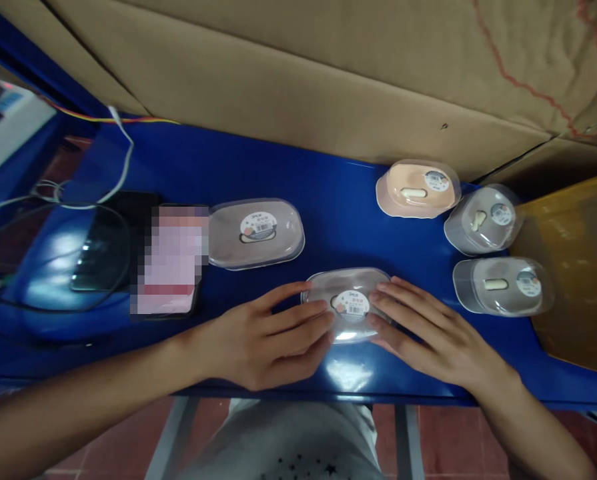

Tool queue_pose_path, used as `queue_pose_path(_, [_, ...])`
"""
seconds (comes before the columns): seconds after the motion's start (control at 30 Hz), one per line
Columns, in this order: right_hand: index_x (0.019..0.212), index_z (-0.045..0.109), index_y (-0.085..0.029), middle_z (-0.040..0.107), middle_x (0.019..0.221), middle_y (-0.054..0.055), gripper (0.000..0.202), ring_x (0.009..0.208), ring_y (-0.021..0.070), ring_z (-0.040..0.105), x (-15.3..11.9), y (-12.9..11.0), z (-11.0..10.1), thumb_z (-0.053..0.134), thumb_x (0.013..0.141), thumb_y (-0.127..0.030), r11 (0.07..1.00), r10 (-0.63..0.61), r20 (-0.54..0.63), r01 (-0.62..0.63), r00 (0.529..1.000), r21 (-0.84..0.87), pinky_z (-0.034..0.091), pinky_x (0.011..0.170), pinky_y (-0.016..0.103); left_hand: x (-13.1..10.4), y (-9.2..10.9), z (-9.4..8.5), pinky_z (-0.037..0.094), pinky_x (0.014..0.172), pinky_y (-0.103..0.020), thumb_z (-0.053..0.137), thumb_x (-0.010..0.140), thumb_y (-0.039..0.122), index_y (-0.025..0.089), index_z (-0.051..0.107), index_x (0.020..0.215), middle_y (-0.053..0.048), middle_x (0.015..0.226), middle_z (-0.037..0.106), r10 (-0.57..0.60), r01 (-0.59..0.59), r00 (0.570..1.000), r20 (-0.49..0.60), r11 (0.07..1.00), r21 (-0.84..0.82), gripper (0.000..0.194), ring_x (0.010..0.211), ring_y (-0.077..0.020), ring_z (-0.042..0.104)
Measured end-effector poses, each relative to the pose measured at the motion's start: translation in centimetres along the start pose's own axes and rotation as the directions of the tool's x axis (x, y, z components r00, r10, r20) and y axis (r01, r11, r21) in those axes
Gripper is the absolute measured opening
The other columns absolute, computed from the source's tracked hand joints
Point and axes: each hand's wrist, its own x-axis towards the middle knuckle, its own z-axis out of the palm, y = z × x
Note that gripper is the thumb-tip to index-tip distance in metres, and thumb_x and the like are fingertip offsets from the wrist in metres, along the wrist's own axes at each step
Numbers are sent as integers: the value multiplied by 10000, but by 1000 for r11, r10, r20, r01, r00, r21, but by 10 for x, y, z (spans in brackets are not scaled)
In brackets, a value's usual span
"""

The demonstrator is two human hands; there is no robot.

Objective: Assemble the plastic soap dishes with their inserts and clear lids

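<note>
A small oval plastic box with a clear lid and a round white label (351, 307) lies near the front edge of the blue table. My left hand (273, 337) holds its left end, fingertips resting on the lid and side. From the other side, my right hand (425, 327) grips the right end, its fingers partly covering the label. Both thumbs are hard to make out. A similar grey box (255, 250) with a clear lid lies just beyond my left hand, flat on the table.
At right stand a peach box (413, 193), a grey box (478, 223) and another grey box (501, 287), beside a taped carton (573, 267). A phone with a blurred screen (171, 260) and cables (123, 157) lie at left. Brown cardboard (278, 80) lines the back.
</note>
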Motion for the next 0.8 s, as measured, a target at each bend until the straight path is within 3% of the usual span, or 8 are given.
queue_pose_path(0.2, [1212,744,-143,782,1301,126,297,1271,273,722,0,9,12,839,939,-212,997,-37,-56,33,998,-68,584,1196,489,0,0,2,556,1209,-477,685,999,106,194,720,1096,-51,1193,798,-92,92,996,-4,996,12,135,1191,-205,748])
queue_pose_path(0.4, [1313,714,-193,790,1274,111,432,1280,250,714,0,24,30,866,924,-303,999,28,-151,-33,988,-32,609,1146,450,-3,-4,11,562,1211,-465,649,1037,104,152,672,1154,-105,1272,760,-225,225,974,-23,974,-23,128,1307,-239,697])
queue_pose_path(0.6, [1471,636,-367,751,1391,47,586,1332,274,693,-7,22,41,855,933,-296,996,82,-146,-85,986,-14,586,1161,526,-3,-7,18,595,1158,-463,716,1017,143,178,675,1167,-83,1224,761,-203,210,975,-86,975,78,160,1214,-242,722])
queue_pose_path(0.8, [1427,641,-327,745,1386,76,509,1329,284,696,-10,19,50,832,956,-296,993,36,-171,-55,985,-105,597,1141,563,-1,-3,26,594,1140,-431,684,1023,147,219,715,1078,-51,1187,747,-214,226,972,-95,963,145,96,1199,-223,704])
